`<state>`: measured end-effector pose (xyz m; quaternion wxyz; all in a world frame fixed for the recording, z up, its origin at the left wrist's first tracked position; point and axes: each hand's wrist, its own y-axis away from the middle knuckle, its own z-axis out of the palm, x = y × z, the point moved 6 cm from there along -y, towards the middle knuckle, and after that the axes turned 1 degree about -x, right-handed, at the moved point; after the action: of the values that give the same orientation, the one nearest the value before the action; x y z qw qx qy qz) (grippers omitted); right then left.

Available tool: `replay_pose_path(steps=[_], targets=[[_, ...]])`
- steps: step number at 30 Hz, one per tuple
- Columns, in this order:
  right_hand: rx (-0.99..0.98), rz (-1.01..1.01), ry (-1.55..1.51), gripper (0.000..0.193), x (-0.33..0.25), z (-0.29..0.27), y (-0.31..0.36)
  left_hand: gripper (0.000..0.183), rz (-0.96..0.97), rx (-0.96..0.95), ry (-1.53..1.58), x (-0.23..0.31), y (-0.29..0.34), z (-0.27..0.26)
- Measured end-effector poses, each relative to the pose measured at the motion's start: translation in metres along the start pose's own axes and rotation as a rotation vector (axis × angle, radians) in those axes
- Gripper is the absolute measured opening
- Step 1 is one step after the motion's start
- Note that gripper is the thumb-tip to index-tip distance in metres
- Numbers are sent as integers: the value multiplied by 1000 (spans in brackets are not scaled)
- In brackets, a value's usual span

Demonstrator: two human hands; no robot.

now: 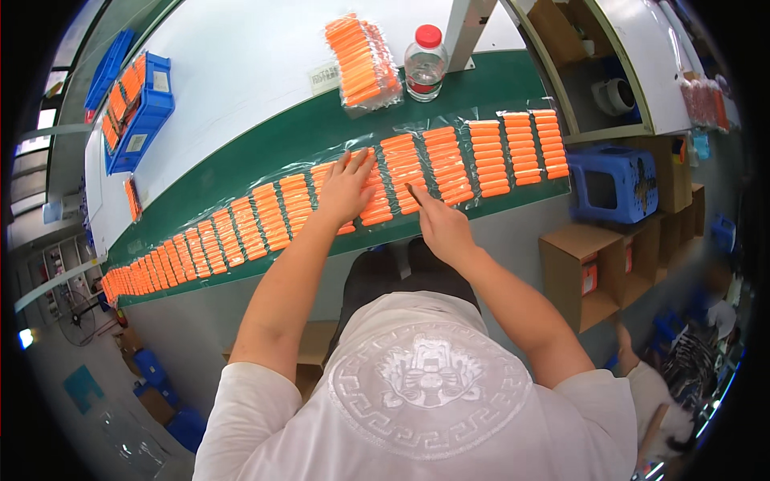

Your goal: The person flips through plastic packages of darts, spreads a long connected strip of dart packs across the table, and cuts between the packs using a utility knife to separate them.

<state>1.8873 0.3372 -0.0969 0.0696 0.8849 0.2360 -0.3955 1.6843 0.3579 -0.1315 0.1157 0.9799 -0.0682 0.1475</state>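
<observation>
Right hand: my right hand (pixel 443 224) is closed around a thin dark tool (pixel 413 193); its handle is lost in my fist, so I cannot tell its kind.
Left hand: fingers spread, my left hand (pixel 345 192) lies flat on the packs, gripping nothing and hiding what is underneath.
Strip: clear-wrapped packs of orange sticks (pixel 448 164) run side by side across the green mat (pixel 277 164), under both hands; the far-left ones are too small to count.
Beyond it: a stack of orange packs (pixel 361 64) beside a red-capped clear bottle (pixel 425 68), near a metal post (pixel 470 30) that blocks some tabletop.
Right side: blue plastic stool (pixel 589 184), open cardboard box (pixel 561 268).
Far left: blue crate (pixel 148 132) holding orange packs.
Lower right: another person (pixel 654 401), blurred, partly hidden.
</observation>
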Motion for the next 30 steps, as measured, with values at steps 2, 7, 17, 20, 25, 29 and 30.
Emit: replay_pose_path(steps=[2, 7, 17, 20, 25, 29, 30], targets=[[-37, -9, 30, 46, -5, 11, -19, 66, -25, -41, 17, -6, -1, -1], [-26, -14, 140, 47, -1, 45, -68, 70, 18, -34, 51, -9, -3, 0], [49, 137, 350, 49, 0, 81, -121, 73, 85, -49, 48, -23, -11, -9], [-68, 246, 434, 50, -1, 82, -103, 71, 104, -37, 68, -28, -9, -7], [-89, 284, 343, 50, -16, 77, -44, 70, 92, -38, 60, -35, -8, -6], [-21, 262, 321, 48, -17, 71, -34, 72, 99, -102, 11, -28, -14, -4], [-17, 267, 324, 48, -16, 71, -33, 72, 107, -102, 12, -25, -15, -4]])
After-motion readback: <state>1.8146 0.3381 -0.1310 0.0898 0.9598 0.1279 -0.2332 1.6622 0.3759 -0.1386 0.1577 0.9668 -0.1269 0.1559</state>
